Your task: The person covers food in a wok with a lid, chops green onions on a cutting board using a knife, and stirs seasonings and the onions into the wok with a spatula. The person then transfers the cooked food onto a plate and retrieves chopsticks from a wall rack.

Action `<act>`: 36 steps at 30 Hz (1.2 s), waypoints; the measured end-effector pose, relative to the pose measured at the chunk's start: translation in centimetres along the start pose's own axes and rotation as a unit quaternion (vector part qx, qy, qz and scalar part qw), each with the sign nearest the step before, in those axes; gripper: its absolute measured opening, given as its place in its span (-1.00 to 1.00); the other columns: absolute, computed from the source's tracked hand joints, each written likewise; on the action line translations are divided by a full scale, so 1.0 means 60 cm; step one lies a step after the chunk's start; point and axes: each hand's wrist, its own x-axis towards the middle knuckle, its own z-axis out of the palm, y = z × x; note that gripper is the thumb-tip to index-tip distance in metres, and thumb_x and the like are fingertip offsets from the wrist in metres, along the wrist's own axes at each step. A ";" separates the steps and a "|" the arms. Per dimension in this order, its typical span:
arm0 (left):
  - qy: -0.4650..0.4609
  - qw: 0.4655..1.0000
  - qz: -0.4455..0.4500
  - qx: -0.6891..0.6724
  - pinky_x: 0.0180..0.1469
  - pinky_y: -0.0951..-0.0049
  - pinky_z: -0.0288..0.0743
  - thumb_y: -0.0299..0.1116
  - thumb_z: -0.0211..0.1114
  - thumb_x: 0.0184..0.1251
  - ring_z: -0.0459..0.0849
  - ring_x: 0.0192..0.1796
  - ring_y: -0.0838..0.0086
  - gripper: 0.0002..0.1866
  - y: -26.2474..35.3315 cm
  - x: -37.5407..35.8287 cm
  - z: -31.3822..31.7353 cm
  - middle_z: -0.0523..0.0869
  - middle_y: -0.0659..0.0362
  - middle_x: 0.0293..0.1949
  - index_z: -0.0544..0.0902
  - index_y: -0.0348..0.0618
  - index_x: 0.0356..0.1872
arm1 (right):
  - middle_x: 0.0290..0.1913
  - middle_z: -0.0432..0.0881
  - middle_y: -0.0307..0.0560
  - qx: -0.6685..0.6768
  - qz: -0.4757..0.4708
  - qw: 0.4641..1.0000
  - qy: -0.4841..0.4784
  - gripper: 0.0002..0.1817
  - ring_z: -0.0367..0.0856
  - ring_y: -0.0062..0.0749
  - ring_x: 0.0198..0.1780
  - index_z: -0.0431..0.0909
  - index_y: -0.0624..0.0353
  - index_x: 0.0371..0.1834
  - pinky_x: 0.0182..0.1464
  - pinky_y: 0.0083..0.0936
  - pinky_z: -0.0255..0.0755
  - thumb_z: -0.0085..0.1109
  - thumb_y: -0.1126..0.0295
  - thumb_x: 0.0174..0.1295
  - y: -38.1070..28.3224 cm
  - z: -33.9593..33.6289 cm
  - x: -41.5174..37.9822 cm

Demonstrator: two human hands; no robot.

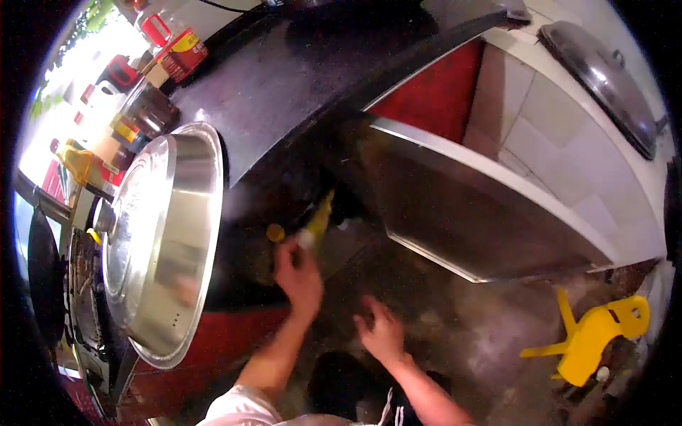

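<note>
My left hand (298,277) reaches into the dark open cabinet under the counter. Its fingers are closed at the white end of a long yellow-green object (321,219), which is too blurred to name. Just left of it is a small round orange-yellow thing (275,232). My right hand (382,332) hovers over the floor in front of the cabinet, fingers apart and holding nothing.
A cabinet door (490,206) stands swung out on the right. A large steel lidded pan (167,245) is at the left, by the dark countertop (284,92). Bottles and jars (145,106) line the window. A yellow plastic stool (590,341) is on the floor.
</note>
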 end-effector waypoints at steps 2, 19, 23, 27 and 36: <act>-0.111 0.994 0.020 -0.011 -0.07 0.33 0.53 -0.57 0.29 0.22 0.64 -0.17 0.27 -0.80 0.086 -0.080 -0.030 0.68 0.03 -0.19 0.61 -0.24 -0.12 | 0.32 0.40 0.24 -0.027 -0.044 0.996 0.074 -0.26 0.41 0.10 0.31 0.25 0.07 0.45 0.25 -0.12 0.39 0.29 0.22 0.19 -0.058 -0.031 -0.007; -0.469 0.513 -0.539 -0.476 -0.04 0.40 0.64 -0.27 0.43 0.28 0.63 0.11 0.39 -0.33 0.447 0.027 -0.389 0.58 0.12 0.20 0.34 -0.15 0.36 | 0.14 0.59 -0.10 0.422 0.059 0.899 0.099 -0.55 0.57 -0.43 0.10 0.43 0.33 0.23 0.17 -0.45 0.43 0.19 0.60 0.25 -0.440 -0.388 -0.216; -0.399 0.539 -0.534 -0.515 -0.22 0.45 0.66 -0.30 0.41 0.31 0.72 -0.12 0.41 -0.56 0.548 0.064 -0.486 0.71 0.16 -0.01 0.55 -0.16 0.17 | 0.22 0.53 -0.10 0.389 0.026 0.919 -0.060 -0.46 0.52 -0.40 0.18 0.35 0.30 0.30 0.24 -0.38 0.39 0.22 0.58 0.22 -0.562 -0.437 -0.238; -0.273 0.688 -0.464 -0.486 -0.31 0.51 0.61 -0.35 0.42 0.29 0.72 -0.15 0.49 -0.64 0.610 0.108 -0.632 0.75 0.19 -0.06 0.62 -0.16 0.09 | 0.23 0.49 -0.06 0.435 -0.063 0.886 -0.149 -0.36 0.54 -0.35 0.16 0.28 0.24 0.37 0.18 -0.37 0.43 0.26 0.49 0.19 -0.699 -0.469 -0.230; 0.233 0.935 -0.186 -0.190 -0.39 0.48 0.50 -0.34 0.43 0.22 0.67 -0.26 0.51 -0.67 0.568 0.337 -1.049 0.72 0.22 -0.17 0.62 -0.20 -0.02 | -0.02 0.62 -0.02 0.373 -0.063 0.877 -0.296 -0.50 0.67 -0.44 -0.26 0.37 0.25 0.23 -0.22 -0.61 0.49 0.20 0.45 0.20 -0.808 -0.398 -0.220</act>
